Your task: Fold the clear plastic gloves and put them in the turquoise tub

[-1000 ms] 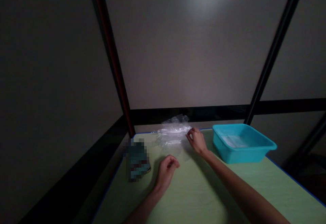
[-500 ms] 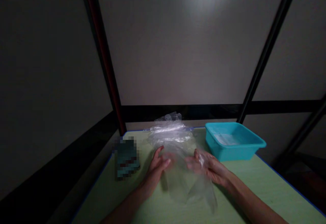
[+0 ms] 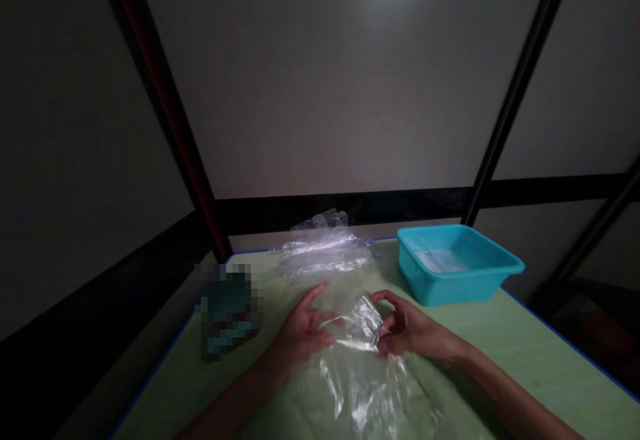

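Observation:
A clear plastic bag (image 3: 357,387) spreads over the near middle of the table, crumpled and shiny at its upper part between my hands. My right hand (image 3: 413,330) has thumb and fingers curled onto the gathered plastic on its right side. On the left, my left hand (image 3: 303,333) touches the bag with thumb and fingers apart. Some of its fingers show through or behind the film; whether they are inside the bag I cannot tell. Beyond both hands lies a pile of clear plastic bags (image 3: 325,250), folded in layers.
A turquoise plastic basin (image 3: 455,287) stands at the back right of the green table (image 3: 525,353), with something whitish inside. At the left edge is a blurred-out dark green item (image 3: 230,310). Grey panels with dark strips rise behind the table.
The loose bag has spread out toward me over the near table. My right hand has curled around its gathered part. The view has shifted slightly.

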Tool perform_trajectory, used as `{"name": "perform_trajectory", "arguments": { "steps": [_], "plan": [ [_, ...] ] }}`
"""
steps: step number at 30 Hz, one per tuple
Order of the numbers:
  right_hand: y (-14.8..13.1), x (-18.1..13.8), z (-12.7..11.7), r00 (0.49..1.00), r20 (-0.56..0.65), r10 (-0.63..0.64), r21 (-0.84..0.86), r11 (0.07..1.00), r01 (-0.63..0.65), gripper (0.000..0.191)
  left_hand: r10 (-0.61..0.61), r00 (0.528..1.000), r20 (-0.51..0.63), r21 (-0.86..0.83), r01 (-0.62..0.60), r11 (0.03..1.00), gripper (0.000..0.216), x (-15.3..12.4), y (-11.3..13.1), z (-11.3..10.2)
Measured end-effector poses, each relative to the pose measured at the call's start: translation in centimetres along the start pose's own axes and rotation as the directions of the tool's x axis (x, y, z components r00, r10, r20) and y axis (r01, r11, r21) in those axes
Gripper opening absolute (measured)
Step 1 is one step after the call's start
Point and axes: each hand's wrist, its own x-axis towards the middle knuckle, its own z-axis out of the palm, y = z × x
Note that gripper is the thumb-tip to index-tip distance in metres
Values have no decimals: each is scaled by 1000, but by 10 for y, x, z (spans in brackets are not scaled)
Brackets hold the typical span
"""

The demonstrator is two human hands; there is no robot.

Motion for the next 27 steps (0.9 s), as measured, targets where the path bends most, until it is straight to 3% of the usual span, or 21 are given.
{"name": "perform_trajectory", "arguments": {
  "steps": [4,7,9,11,12,14,16,18,20,23,25,27],
  "plan": [
    [-2,-7,-11,990,77,121,-116,987,-112,73,8,997,-71,139,2,990,88,4,5,-6],
    [-13,-14,-13,993,42,112,-390,917,-87,58,93,980,-178,429,-7,903,81,5,5,-9],
    [-20,-17,-9,996,-62,-67,-647,762,11,45,273,935,-227,677,-50,735,74,3,4,-7],
    [-26,-19,-1,942,-98,-322,-818,565,108,37,466,873,-146,856,-125,501,63,-1,1,-2],
    [-28,-20,3,912,-59,-405,-863,481,158,35,509,859,-63,905,-166,392,56,-3,0,2],
    [-30,-20,12,891,98,-444,-898,347,272,39,467,879,102,941,-237,240,44,-10,-2,9],
    [-31,-20,18,887,282,-366,-900,219,377,45,326,918,227,942,-291,166,44,-16,-4,15],
    [-30,-19,17,877,389,-283,-899,94,429,50,187,932,310,934,-335,125,52,-21,-6,16],
    [-30,-19,10,890,375,-261,-923,-20,383,47,96,930,356,927,-364,94,59,-23,-8,15],
    [-32,-21,-2,906,192,-377,-977,-158,141,30,48,928,369,926,-371,62,56,-22,-11,10],
    [-35,-23,-2,865,115,-489,-984,-174,32,25,50,932,359,931,-361,48,56,-22,-12,9],
    [-36,-24,7,832,117,-543,-992,-109,68,26,52,936,348,936,-350,37,56,-22,-10,10]
  ]
}}
